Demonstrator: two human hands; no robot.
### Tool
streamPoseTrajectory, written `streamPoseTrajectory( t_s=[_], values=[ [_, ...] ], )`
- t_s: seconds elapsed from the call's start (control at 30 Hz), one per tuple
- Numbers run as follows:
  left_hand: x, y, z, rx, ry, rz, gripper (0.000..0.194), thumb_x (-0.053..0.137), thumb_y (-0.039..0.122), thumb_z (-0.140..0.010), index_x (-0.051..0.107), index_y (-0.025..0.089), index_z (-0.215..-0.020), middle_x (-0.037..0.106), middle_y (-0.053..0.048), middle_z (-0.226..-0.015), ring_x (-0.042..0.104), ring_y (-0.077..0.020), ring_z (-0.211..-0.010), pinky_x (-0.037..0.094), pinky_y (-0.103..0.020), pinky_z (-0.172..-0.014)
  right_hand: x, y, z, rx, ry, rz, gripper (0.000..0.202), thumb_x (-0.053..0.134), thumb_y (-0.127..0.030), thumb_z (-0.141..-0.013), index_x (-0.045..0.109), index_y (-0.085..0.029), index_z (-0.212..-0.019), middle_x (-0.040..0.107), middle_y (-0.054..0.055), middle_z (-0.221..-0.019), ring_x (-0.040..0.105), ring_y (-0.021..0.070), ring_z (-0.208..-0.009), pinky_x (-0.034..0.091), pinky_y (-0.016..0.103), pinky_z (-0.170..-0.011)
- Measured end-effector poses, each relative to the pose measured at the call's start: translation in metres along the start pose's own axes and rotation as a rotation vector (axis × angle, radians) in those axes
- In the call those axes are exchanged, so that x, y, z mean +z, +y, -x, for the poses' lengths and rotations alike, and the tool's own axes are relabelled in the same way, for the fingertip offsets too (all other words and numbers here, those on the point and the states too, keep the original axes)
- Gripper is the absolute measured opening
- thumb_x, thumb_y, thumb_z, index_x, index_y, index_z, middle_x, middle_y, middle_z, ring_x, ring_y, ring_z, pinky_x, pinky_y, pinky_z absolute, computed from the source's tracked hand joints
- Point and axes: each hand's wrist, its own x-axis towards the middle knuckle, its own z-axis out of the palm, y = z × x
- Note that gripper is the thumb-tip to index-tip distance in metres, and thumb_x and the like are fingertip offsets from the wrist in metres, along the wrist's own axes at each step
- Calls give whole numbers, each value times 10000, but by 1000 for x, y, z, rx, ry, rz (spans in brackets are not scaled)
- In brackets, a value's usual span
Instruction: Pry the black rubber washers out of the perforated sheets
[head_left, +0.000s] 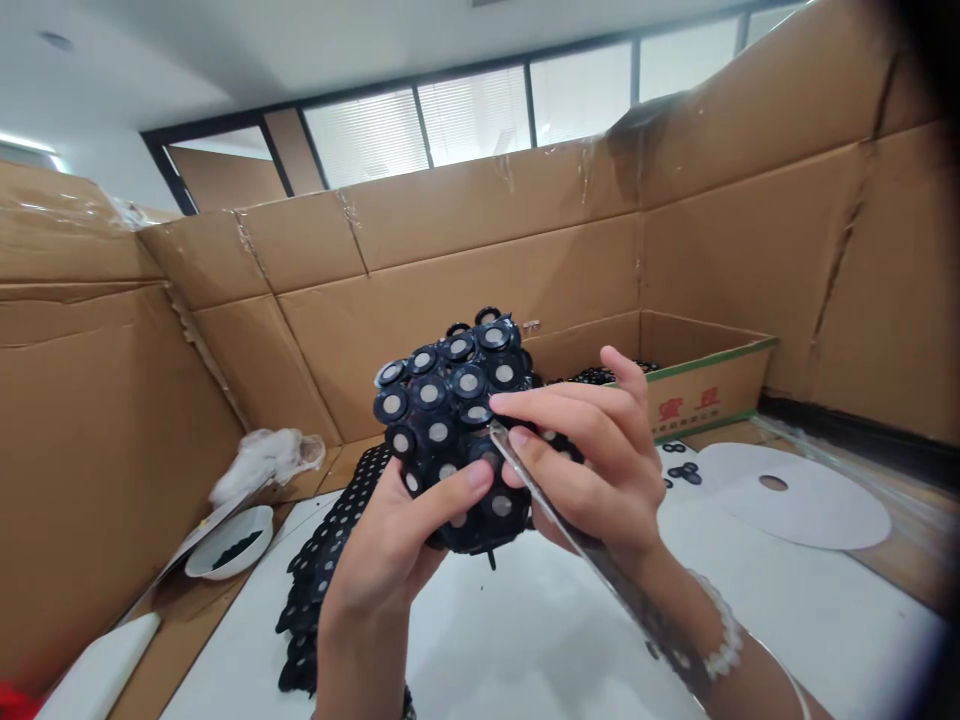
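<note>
My left hand (394, 550) is closed round a bent black sheet (429, 392) covered with round black discs that have grey centres, its thumb pressed across the front. The sheet is held up above the white table. My right hand (607, 465) grips a long, flat metal tool (581, 550), which runs back under the wrist. The tool's narrow tip touches or nearly touches a disc near the middle, and the right fingertips rest against the same spot. Whether the tip is under the disc's edge cannot be made out.
More black disc sheets (330, 565) lie stacked at the left. Beyond them are a white bowl (251, 527) with dark pieces and a crumpled plastic bag (270, 462). At the right are a carton (720, 385), several loose discs (684, 472) and a white round sheet (810, 500). Cardboard walls (480, 240) surround the table.
</note>
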Motion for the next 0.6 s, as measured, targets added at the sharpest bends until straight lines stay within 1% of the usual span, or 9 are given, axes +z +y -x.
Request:
streamPoseTrajectory(
  t_s=[0.1, 0.17, 0.23, 0.27, 0.33, 0.43, 0.5, 0.6],
  values=[
    [1, 3, 4, -5, 13, -5, 65, 778, 214, -781, 731, 218, -824, 723, -29, -901, 705, -245, -872, 616, -313, -757, -3, -1, -2, 15, 32, -17, 215, 569, -36, -787, 503, -206, -674, 722, -29, -831, 628, 118, -727, 467, 435, -969],
    [3, 5, 5, 16, 47, -17, 59, 777, 216, -778, 721, 202, -790, 726, -31, -906, 708, -236, -840, 619, -286, -722, -4, 0, -2, 10, 49, -22, 213, 571, -58, -809, 505, -205, -670, 704, -28, -789, 606, 115, -694, 473, 410, -906],
    [5, 8, 6, 51, 110, -34, 79, 792, 204, -758, 720, 188, -788, 728, -28, -870, 710, -215, -781, 615, -242, -670, -5, 1, -3, 3, 49, -24, 217, 567, -104, -858, 512, -205, -674, 697, -24, -771, 601, 112, -682, 469, 396, -869],
    [6, 9, 7, 69, 144, -40, 102, 800, 195, -747, 726, 189, -817, 729, -20, -846, 709, -197, -741, 608, -215, -635, -5, 2, -3, -1, 51, -24, 222, 560, -135, -887, 518, -205, -681, 697, -20, -769, 601, 110, -680, 467, 393, -857],
    [7, 11, 8, 97, 219, -50, 241, 814, 169, -725, 729, 217, -945, 730, 7, -808, 696, -158, -659, 585, -164, -568, -5, 2, -3, -6, 47, -27, 245, 533, -189, -936, 525, -202, -691, 700, -11, -769, 604, 109, -683, 465, 393, -848],
    [9, 12, 9, 156, 290, -77, 444, 825, 151, -712, 689, 273, -1116, 737, 30, -819, 686, -140, -615, 569, -143, -528, -4, 1, -2, 2, 35, -42, 282, 508, -209, -964, 511, -194, -682, 704, -11, -760, 611, 103, -684, 462, 396, -859],
    [10, 11, 10, 174, 287, -95, 483, 813, 156, -730, 666, 292, -1169, 742, 27, -854, 699, -160, -655, 584, -165, -547, -3, 0, -1, 7, 28, -44, 279, 513, -188, -958, 502, -190, -679, 706, -19, -757, 615, 98, -681, 458, 393, -864],
    [10, 10, 11, 166, 241, -115, 452, 774, 181, -782, 650, 300, -1200, 740, 11, -949, 717, -205, -799, 616, -216, -642, 0, 1, 0, 2, 42, -40, 284, 504, -178, -956, 502, -188, -673, 703, -25, -750, 613, 96, -671, 454, 391, -857]
  ],
)
